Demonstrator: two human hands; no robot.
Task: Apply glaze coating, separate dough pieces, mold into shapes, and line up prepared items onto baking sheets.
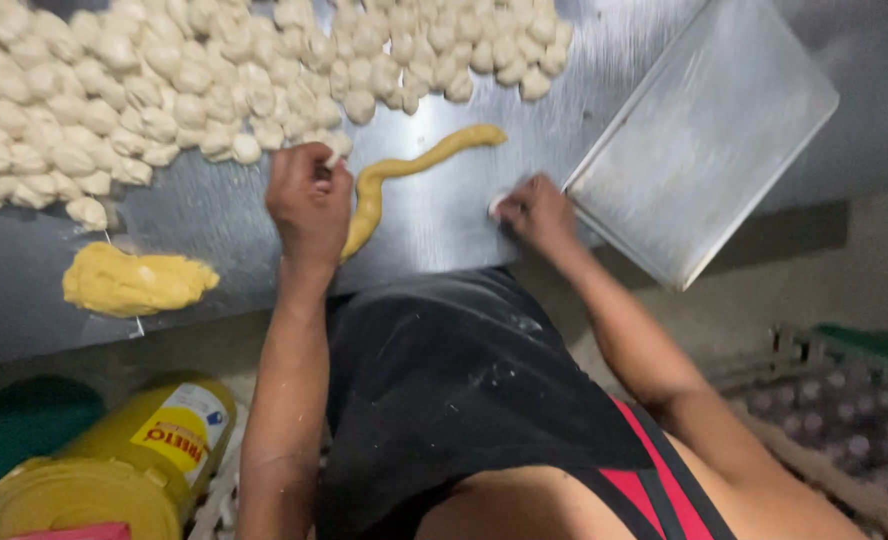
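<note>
Head view, yellow dough rope point(404, 175), long, wavy

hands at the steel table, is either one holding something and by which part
The left hand pinches a small white dough piece by its edge at the fingertips. The right hand presses on another white piece; a grip cannot be told.

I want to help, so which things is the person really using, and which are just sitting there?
In use:
- left hand pinching a small pale dough piece
- yellow dough rope beside it
- right hand pressing a small dough piece on the steel table
- pile of pale dough pieces

Just sitting there:
- metal tray
- yellow dough lump
- yellow tub
- egg trays
</note>
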